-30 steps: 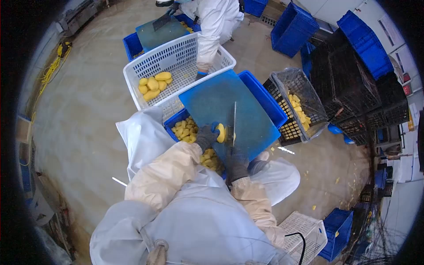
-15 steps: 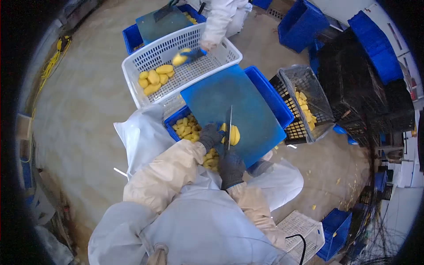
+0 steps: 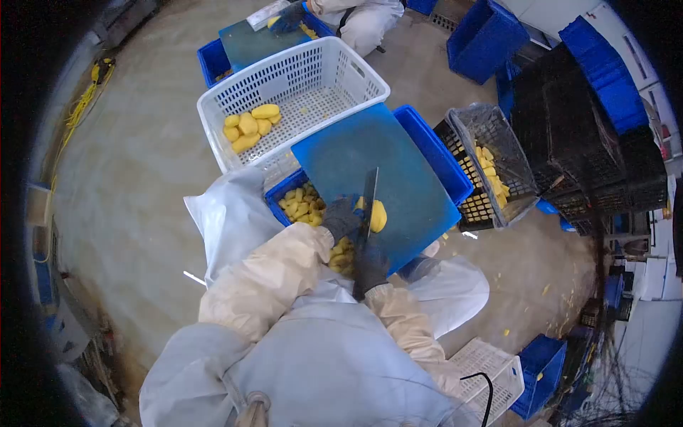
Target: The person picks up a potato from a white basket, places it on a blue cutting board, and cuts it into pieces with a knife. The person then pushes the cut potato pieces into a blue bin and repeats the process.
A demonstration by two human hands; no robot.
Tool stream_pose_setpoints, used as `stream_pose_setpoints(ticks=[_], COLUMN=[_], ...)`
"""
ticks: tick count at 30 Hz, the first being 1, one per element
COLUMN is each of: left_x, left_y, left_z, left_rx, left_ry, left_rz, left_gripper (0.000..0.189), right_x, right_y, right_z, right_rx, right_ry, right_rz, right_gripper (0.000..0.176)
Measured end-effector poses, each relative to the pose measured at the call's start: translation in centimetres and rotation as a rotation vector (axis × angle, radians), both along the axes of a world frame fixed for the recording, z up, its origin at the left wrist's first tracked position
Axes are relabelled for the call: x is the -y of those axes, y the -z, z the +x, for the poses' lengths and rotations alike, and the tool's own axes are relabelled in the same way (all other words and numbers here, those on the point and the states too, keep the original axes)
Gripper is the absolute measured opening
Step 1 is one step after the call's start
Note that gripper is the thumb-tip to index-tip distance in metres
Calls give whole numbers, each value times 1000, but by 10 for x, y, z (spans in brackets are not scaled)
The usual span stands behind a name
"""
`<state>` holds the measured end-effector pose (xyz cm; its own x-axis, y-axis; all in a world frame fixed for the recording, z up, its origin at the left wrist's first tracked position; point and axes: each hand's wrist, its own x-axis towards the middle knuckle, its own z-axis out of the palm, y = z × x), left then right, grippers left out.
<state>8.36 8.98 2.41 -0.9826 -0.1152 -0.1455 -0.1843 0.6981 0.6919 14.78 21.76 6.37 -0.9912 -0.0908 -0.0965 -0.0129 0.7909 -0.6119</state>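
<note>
On the blue cutting board point(image 3: 384, 153) my right hand point(image 3: 371, 265), gloved in dark grey, is closed round the handle of a knife point(image 3: 371, 192). The broad blade stands on edge, pointing away from me. Left of the blade, my left hand point(image 3: 341, 219), also gloved, has its fingers bent over a peeled yellow potato point(image 3: 360, 203), mostly hidden by glove and blade. Cut potato point(image 3: 378, 216) lies against the blade's right side. Below the board's left edge, a blue crate point(image 3: 276, 201) holds many potato pieces point(image 3: 302, 206).
A white perforated crate point(image 3: 213, 135) with several peeled potatoes point(image 3: 247, 124) stands beyond the board. A blue bin point(image 3: 434, 153) sits under its right edge. Further right is a lined black crate point(image 3: 523, 167) of potato pieces. Opposite, a co-worker's gloved hand point(image 3: 288, 18) is over another board point(image 3: 263, 43).
The knife has shifted slightly, and the cut potato right of it looks narrower. The co-worker's hand has left the white crate with a potato and moved back to the far board.
</note>
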Motion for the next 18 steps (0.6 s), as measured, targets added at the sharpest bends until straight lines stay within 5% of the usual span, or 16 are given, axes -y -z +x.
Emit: stream_pose_setpoints(ticks=[5,7,10,13,15,18], left_x=[-2,0,9,12,9,10], left_y=[-3,3,27,34,14,16], left_z=[-4,-3,2,17,31,33], left_rx=[52,43,-51,-109,-166,-141], left_ry=[-21,-1,27,23,12,100], left_rz=[-80,-92,-11,192,92,91], left_gripper=[46,47,46,47,40,54], right_x=[2,-7,-16,-61,-73,-92], right_y=[-30,-24,-86,-56,-73,-67], right_z=[-11,-9,-3,-31,-54,-86], right_rx=[206,117,29,-145,-445,-485], right_ry=[-37,-121,-93,-94,-206,-348], right_rz=[128,95,66,-21,78,241], right_gripper=[27,27,29,29,30,29])
